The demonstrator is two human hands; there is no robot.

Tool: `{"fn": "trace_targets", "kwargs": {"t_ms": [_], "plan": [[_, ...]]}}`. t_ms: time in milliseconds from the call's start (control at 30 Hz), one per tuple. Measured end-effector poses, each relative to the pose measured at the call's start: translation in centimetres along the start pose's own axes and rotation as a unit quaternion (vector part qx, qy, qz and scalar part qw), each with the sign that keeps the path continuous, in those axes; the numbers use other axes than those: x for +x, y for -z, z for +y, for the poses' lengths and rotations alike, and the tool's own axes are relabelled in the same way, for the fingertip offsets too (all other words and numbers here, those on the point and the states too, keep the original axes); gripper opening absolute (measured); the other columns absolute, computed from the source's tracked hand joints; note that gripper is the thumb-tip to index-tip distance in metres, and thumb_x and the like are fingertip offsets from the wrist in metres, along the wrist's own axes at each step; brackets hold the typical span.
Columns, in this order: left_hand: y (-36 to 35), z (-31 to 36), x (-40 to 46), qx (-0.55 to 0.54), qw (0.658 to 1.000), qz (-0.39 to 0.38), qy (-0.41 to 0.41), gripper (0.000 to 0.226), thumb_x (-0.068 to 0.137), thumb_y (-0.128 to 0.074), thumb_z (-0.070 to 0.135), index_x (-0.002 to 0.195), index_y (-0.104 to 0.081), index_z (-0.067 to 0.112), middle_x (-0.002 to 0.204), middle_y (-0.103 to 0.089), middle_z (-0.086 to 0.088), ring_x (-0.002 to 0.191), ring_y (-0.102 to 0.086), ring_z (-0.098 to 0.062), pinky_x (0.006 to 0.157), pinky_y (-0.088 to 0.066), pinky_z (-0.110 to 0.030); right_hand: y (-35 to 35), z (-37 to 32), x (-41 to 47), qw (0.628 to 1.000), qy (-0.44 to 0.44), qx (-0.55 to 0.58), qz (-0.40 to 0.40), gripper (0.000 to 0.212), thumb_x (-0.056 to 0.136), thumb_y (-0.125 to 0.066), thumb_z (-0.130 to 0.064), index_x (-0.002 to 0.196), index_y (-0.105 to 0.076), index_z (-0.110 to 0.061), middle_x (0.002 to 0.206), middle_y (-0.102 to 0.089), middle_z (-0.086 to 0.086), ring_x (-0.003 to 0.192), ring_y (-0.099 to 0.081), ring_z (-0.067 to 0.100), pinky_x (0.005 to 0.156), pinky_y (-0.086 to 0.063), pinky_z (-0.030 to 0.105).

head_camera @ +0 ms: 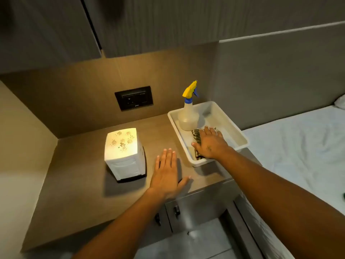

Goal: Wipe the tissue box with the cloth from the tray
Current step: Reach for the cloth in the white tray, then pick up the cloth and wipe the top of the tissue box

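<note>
A white upright tissue box [122, 153] stands on the brown counter, its top speckled with dirt spots. To its right lies a white tray [237, 133] holding a dark patterned cloth [197, 139]. My right hand [210, 143] lies flat on top of the cloth inside the tray, fingers spread, covering most of it. My left hand [167, 174] hovers flat over the counter between the tissue box and the tray, fingers apart and holding nothing.
A spray bottle [187, 113] with a yellow and blue head stands in the tray's far end. A black wall socket [134, 98] sits behind the counter. A bed with a white sheet [298, 146] lies to the right. Drawers with dark knobs [176, 210] are below.
</note>
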State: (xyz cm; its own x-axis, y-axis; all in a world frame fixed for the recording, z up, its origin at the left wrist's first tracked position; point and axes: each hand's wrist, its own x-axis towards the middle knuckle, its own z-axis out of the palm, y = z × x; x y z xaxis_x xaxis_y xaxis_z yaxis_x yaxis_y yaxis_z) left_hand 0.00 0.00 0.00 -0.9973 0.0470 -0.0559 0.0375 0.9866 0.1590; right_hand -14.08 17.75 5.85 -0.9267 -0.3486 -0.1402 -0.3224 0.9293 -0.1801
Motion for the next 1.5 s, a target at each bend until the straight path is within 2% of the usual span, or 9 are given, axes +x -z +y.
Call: {"fn": "trace_targets", "kwargs": {"t_ms": [300,500,667,767,867,1000,1200,1367,1500], "plan": [[-1.7,-0.3,1.4,-0.006,1.0,-0.018,0.0,0.111,0.087,-0.008,0.089,0.164,0.003,0.009,0.174,0.007,-0.009,0.158,0.017,-0.024,0.124,0.017,-0.044,-1.8,-0.7,2.5,0.991,-0.07,-0.001,-0.116,0.095,0.092,-0.039,-0.068,0.156,0.01,-0.017,0.166,0.012,0.013,0.15,0.011,0.039,0.115,-0.003,0.068],[-1.9,-0.4,1.4,-0.011,1.0,-0.016,-0.001,0.11,0.088,-0.006,0.089,0.163,0.005,0.01,0.174,0.009,-0.009,0.157,0.02,-0.022,0.124,0.018,-0.044,-2.0,-1.3,3.5,0.987,-0.112,0.04,-0.105,0.072,0.101,-0.04,-0.043,0.156,0.002,-0.021,0.167,0.007,0.008,0.15,0.013,0.036,0.112,-0.001,0.073],[-1.9,-0.4,1.4,-0.011,1.0,-0.019,0.002,0.111,0.088,-0.007,0.089,0.164,0.006,0.01,0.174,0.01,-0.009,0.157,0.02,-0.023,0.125,0.015,-0.045,-1.8,-1.8,3.2,0.987,-0.141,0.047,-0.061,0.076,0.091,-0.059,-0.008,0.153,-0.018,-0.022,0.164,-0.01,0.014,0.149,0.0,0.044,0.112,-0.007,0.071],[-1.8,-0.3,1.3,-0.011,1.0,-0.022,0.001,0.111,0.088,-0.007,0.089,0.164,0.006,0.009,0.174,0.009,-0.009,0.158,0.019,-0.023,0.125,0.015,-0.045,-1.2,-1.3,3.4,0.978,-0.168,0.114,-0.047,0.049,0.095,-0.051,-0.017,0.142,-0.04,-0.023,0.15,-0.037,0.018,0.139,-0.03,0.047,0.111,-0.025,0.068],[-1.5,-0.3,1.3,-0.008,1.0,-0.026,0.001,0.11,0.088,-0.008,0.088,0.164,0.005,0.009,0.174,0.009,-0.01,0.158,0.018,-0.024,0.126,0.014,-0.045,0.1,-0.5,3.2,0.967,-0.158,0.197,0.014,0.034,0.098,-0.048,-0.022,0.132,-0.05,-0.018,0.121,-0.059,0.017,0.109,-0.059,0.037,0.095,-0.049,0.049],[-1.2,-0.2,1.1,-0.007,1.0,-0.028,-0.002,0.11,0.089,-0.009,0.087,0.164,0.004,0.008,0.174,0.008,-0.011,0.158,0.017,-0.025,0.127,0.011,-0.047,2.5,0.4,2.4,0.935,-0.18,0.296,0.076,0.033,0.102,-0.041,-0.022,0.132,-0.053,-0.013,0.123,-0.061,0.02,0.098,-0.055,0.033,0.081,-0.042,0.039],[-0.3,0.1,0.8,-0.009,0.999,-0.046,-0.006,0.109,0.09,-0.009,0.086,0.164,0.005,0.007,0.173,0.01,-0.013,0.158,0.017,-0.026,0.128,0.008,-0.049,5.0,0.2,-0.5,0.873,-0.149,0.45,0.111,0.041,0.103,-0.043,-0.028,0.141,-0.048,-0.016,0.137,-0.057,0.014,0.123,-0.053,0.033,0.105,-0.043,0.047],[0.9,0.3,-0.6,-0.019,0.998,-0.061,0.006,0.106,0.095,-0.019,0.081,0.163,0.01,0.005,0.172,0.016,-0.015,0.157,0.021,-0.028,0.129,0.007,-0.048,7.1,-1.4,-2.3,0.869,-0.102,0.471,0.112,0.038,0.103,-0.043,-0.026,0.139,-0.05,-0.019,0.134,-0.059,0.009,0.122,-0.054,0.029,0.105,-0.044,0.049],[2.2,0.4,-3.4,-0.021,1.0,0.01,0.019,0.102,0.098,-0.029,0.076,0.163,0.011,0.009,0.172,0.019,-0.012,0.156,0.025,-0.024,0.127,0.012,-0.043,7.8,-3.5,-3.0,0.874,-0.05,0.471,0.105,0.035,0.102,-0.043,-0.025,0.135,-0.054,-0.018,0.127,-0.063,0.007,0.114,-0.058,0.026,0.1,-0.047,0.045]]}}
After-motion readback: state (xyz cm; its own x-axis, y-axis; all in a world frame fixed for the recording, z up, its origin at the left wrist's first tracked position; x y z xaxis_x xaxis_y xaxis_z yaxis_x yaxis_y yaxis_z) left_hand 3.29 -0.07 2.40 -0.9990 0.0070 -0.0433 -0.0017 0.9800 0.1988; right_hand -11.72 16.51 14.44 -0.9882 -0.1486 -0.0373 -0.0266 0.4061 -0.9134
